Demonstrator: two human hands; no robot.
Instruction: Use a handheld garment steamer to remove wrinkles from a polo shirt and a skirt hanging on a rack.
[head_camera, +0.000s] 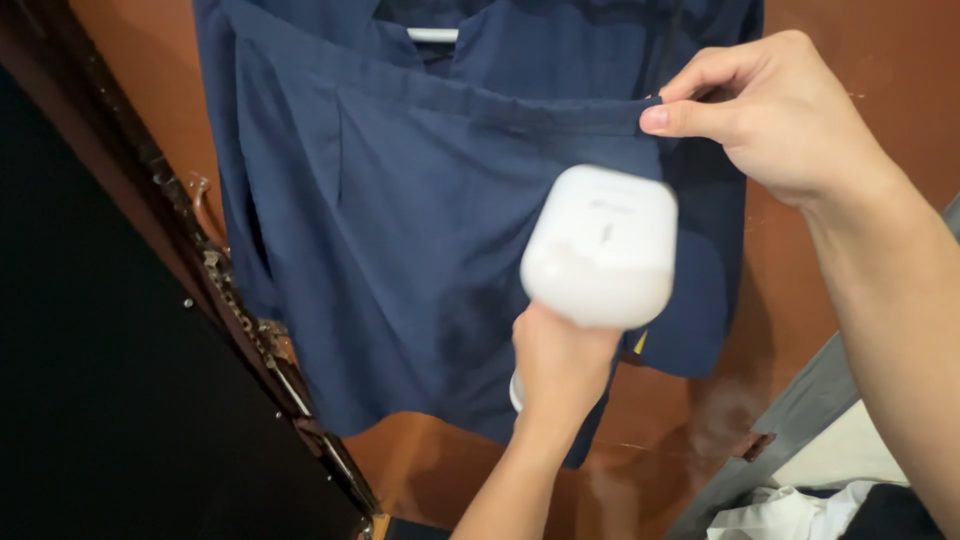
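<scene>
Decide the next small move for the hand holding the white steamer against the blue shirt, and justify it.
Probably glide the white steamer in the left hand sideways along the blue shirt. The right hand pinches the sleeve edge taut, and a darker patch shows beside the steamer.

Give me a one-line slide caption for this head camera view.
Left hand holds a white steamer against a hanging navy shirt while right hand pinches its fabric edge.

The shirt (400, 200) is dark blue woven cloth, matt, with a faint check texture. The steamer (600, 248) is smooth white plastic with a soft sheen. Behind them the door (860, 60) looks like glossy brown polished wood.
</scene>
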